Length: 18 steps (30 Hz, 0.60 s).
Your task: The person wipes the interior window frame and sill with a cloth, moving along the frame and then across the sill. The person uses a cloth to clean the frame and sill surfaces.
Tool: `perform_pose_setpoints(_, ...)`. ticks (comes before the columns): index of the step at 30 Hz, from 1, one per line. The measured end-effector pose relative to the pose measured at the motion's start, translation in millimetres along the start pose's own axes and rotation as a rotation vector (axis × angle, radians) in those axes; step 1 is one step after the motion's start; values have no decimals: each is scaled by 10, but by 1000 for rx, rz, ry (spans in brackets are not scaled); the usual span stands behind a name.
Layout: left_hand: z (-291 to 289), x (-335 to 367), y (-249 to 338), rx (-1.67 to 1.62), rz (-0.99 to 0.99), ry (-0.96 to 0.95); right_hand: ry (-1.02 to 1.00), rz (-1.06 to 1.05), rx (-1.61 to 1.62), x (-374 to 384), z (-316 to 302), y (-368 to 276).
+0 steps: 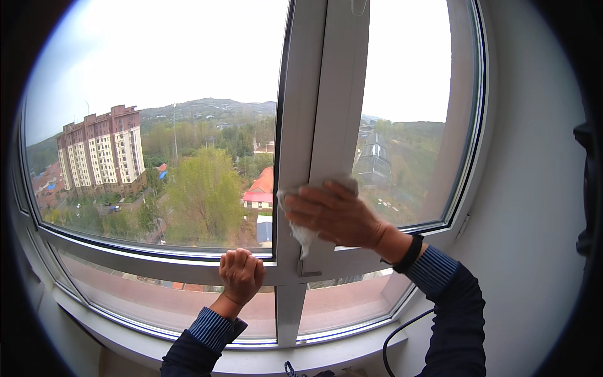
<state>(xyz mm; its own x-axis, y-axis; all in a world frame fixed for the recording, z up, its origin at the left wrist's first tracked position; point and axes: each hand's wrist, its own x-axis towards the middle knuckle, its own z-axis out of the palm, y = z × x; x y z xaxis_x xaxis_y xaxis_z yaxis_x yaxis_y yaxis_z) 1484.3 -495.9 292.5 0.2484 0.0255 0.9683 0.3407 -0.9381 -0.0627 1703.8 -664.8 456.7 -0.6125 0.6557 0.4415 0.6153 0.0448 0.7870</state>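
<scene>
The off-white crumpled cloth [303, 237] is streaked with pale grey. Dark navy fabric sleeves [461, 314] are edged by cuffs [432, 271] striped in blue and near-black. The narrow wristband [411, 252] is coloured black, the window frame [301, 107] pale grey. The tall building [103, 151] is banded in cream and brown.

Whitish cloth [303, 237], crumpled, lower end dangling, against pale window frame [342, 94].

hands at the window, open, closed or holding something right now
Left hand: closed, curled at the lower window rail.
Right hand: holding a white cloth.

Pale wall [531, 163] right; overcast sky [176, 56], hills [210, 109] outside.
</scene>
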Motion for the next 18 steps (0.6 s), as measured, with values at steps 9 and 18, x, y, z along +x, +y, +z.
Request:
perform_pose_setpoints(9, 34, -56, -24, 1, 3, 3, 549, 301, -63, 1165, -654, 1460)
perform_pose_setpoints(18, 49, -68, -46, -6, 24, 8, 292, 101, -18, 742, -559, 1207)
